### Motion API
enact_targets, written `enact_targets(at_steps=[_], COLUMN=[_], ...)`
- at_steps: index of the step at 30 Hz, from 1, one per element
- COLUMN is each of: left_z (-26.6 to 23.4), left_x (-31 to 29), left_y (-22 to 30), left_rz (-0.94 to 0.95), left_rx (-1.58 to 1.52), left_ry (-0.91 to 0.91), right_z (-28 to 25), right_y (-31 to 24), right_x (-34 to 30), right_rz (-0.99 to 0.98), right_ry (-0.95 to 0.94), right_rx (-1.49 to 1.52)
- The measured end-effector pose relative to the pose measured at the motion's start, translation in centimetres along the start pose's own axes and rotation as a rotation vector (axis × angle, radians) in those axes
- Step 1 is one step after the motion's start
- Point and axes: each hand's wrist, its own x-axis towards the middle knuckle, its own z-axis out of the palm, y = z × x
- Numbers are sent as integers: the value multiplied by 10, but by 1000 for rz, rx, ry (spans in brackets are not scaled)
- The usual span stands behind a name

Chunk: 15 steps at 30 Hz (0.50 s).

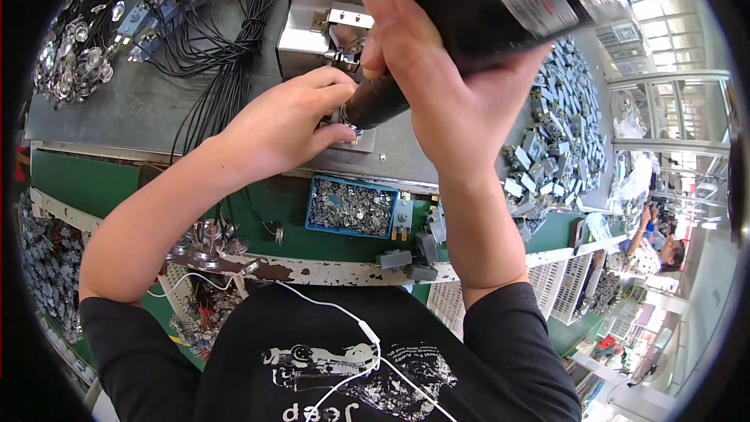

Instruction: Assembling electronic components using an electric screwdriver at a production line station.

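My right hand is wrapped round the body of a black power screwdriver, which slants down and to the left. Its narrow front end comes down beside the fingers of my left hand, over a small metal fixture on the bench. The fingers of my left hand are bent in around that tip. Whatever they pinch is hidden by the fingers and the tool. Just behind them stands a metal housing with a bracket and clamp parts.
A blue tray of small metal pieces sits at the near edge, grey switches beside it. Bundled black wires lie left. A large heap of grey switches covers the right. Another person sits far right.
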Motion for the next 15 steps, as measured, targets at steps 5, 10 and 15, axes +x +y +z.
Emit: enact_targets(at_steps=[5, 10, 15], left_z=[4, 10, 19], left_x=[-2, -4, -3], left_y=[5, 3, -14], left_rz=[2, -8, 84], left_rx=[101, 85, -14], left_ry=[86, 108, 129], right_z=[4, 10, 12], right_y=[-3, -8, -15], right_x=[-6, -2, 0], right_rz=[13, 14, 10], right_ry=[28, 3, -8], right_rx=[7, 49, 89])
